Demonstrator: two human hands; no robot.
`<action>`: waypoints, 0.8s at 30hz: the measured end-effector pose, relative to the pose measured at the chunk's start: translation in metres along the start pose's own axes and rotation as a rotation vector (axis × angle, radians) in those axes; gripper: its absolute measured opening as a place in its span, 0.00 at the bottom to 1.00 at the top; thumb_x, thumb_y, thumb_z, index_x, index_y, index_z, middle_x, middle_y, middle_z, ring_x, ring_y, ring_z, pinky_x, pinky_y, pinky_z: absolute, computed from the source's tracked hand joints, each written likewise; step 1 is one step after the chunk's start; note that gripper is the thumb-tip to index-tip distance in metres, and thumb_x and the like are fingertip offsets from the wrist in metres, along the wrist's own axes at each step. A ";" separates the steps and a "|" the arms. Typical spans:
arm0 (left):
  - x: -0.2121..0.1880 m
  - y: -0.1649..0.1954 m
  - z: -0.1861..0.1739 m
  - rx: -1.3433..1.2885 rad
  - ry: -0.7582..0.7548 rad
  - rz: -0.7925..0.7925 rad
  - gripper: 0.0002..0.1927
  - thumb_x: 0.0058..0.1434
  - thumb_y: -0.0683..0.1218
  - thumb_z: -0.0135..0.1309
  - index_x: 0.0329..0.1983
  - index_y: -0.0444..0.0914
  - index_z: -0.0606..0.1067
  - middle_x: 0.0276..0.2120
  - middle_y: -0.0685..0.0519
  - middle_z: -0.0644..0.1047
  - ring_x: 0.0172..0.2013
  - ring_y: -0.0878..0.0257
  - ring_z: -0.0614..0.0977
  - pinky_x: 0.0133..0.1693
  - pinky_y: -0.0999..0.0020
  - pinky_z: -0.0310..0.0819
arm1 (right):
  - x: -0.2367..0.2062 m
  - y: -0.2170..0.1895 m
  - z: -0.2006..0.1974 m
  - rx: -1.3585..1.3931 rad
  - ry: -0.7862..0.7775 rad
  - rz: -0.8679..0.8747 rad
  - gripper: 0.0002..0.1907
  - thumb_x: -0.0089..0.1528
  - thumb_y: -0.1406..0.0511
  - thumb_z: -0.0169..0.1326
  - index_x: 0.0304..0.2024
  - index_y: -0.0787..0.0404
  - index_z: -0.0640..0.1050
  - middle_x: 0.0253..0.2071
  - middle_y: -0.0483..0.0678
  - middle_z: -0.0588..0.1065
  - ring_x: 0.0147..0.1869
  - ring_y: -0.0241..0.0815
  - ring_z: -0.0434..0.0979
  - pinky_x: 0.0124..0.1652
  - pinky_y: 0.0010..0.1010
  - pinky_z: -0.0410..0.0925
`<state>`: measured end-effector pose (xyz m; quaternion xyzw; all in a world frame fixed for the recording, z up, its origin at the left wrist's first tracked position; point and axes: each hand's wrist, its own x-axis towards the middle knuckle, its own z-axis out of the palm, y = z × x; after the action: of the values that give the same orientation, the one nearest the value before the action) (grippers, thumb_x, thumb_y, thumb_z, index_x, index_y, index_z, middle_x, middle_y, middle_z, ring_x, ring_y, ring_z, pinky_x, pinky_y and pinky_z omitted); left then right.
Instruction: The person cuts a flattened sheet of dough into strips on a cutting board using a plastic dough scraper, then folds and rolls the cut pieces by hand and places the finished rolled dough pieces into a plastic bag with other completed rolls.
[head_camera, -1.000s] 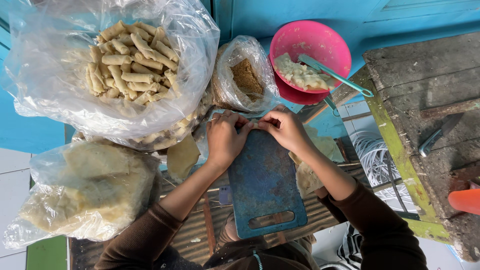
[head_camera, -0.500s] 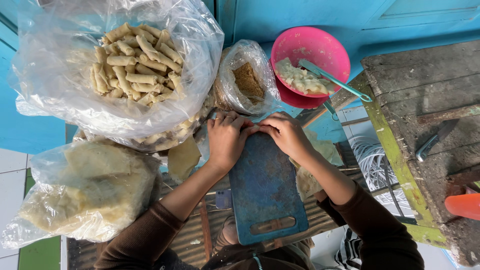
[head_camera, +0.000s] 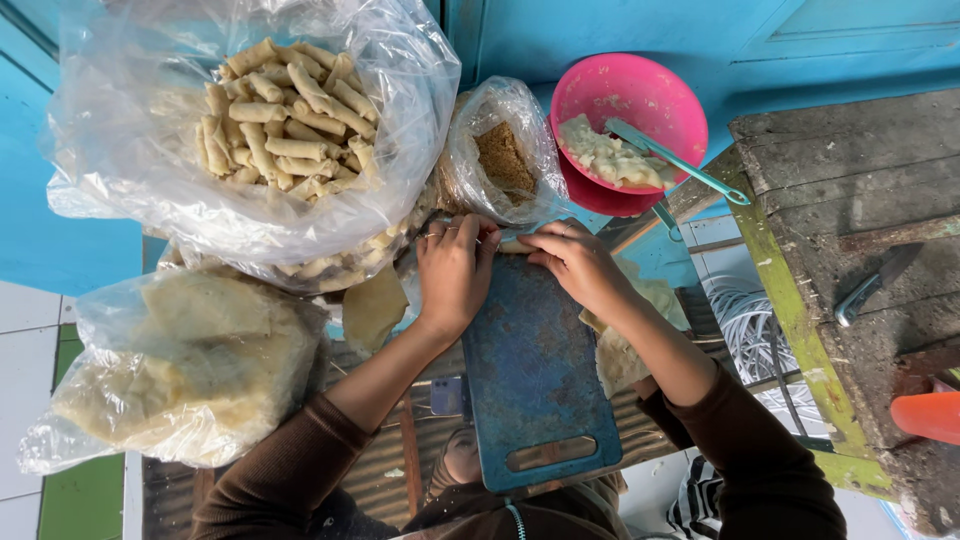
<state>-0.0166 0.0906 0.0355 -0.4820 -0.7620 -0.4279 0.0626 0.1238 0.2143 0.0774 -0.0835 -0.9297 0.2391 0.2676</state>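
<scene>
Seen from above, a person in dark brown sleeves works at a blue cutting board (head_camera: 535, 370) that lies lengthwise in front of them, its slotted handle nearest the body. Both hands meet at the far end of the board. The left hand (head_camera: 455, 268) lies palm down with fingers curled forward, and the right hand (head_camera: 578, 262) does the same just beside it. Together they press on a small pale roll (head_camera: 515, 246) of dough wrapper, which lies across the board's far edge and shows only as a sliver between the fingertips. Both hands are partly closed over this roll.

To the far left sits a large clear plastic bag (head_camera: 150, 170) filled with finished pale yellow rolls (head_camera: 285, 125) piled together. Nearer on the left, another clear bag (head_camera: 180, 365) holds flat, floppy wrapper sheets. A loose wrapper sheet (head_camera: 372, 310) lies between that bag and the left forearm. Just beyond the hands, a small clear bag (head_camera: 500, 155) holds something brown and crumbly. To its right, a pink plastic bowl (head_camera: 640, 95) contains pale filling, with a teal-handled spoon (head_camera: 685, 165) resting in it. More wrapper sheets (head_camera: 625, 350) lie under the right forearm. On the right stands a weathered wooden desk (head_camera: 860, 250) with a green edge, bearing a knife (head_camera: 875, 285) and an orange object (head_camera: 928, 415) at the frame's edge.
</scene>
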 end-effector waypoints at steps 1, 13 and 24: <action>-0.001 -0.001 -0.003 0.016 -0.018 0.000 0.06 0.66 0.48 0.56 0.40 0.42 0.76 0.37 0.54 0.80 0.42 0.50 0.78 0.44 0.52 0.65 | 0.001 0.000 0.001 -0.026 0.003 0.006 0.15 0.59 0.72 0.62 0.50 0.62 0.82 0.42 0.51 0.78 0.47 0.49 0.77 0.46 0.36 0.69; -0.052 -0.011 -0.097 0.706 -0.160 0.218 0.24 0.47 0.40 0.57 0.50 0.32 0.72 0.44 0.44 0.77 0.47 0.51 0.81 0.48 0.64 0.76 | 0.000 -0.019 -0.018 0.206 0.228 0.126 0.12 0.66 0.71 0.60 0.51 0.63 0.76 0.40 0.45 0.77 0.38 0.32 0.70 0.39 0.24 0.66; -0.061 -0.032 -0.116 0.978 -0.256 -0.060 0.20 0.59 0.60 0.57 0.35 0.38 0.75 0.36 0.49 0.76 0.40 0.57 0.80 0.40 0.65 0.75 | 0.159 -0.109 -0.031 0.155 0.522 -0.476 0.15 0.69 0.71 0.65 0.56 0.60 0.75 0.59 0.44 0.73 0.58 0.38 0.75 0.50 0.25 0.70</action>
<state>-0.0466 -0.0389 0.0585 -0.4225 -0.8884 0.0400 0.1749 0.0037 0.1768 0.2259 0.0978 -0.8025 0.2104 0.5497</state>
